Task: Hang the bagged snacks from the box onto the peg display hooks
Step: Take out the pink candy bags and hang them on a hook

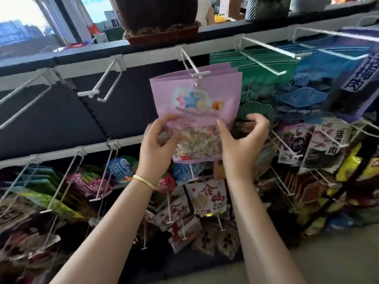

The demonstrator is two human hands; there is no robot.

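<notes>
Left grip (159,138) pinching the lower left edge of the purple snack bag (194,99), right grip (242,136) curled around its lower right edge. Hanging just above both grips on a white peg hook (192,66), more purple bags stacked behind.

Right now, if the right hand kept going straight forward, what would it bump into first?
Probably the green bags hanging beside the purple bag; the right hand has its fingers curled toward them, though depth is hard to judge.

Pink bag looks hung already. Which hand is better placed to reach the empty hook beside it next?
Probably the left. The left hand holds the pink bag on the side facing the empty hook; the right hand would have to cross over.
</notes>
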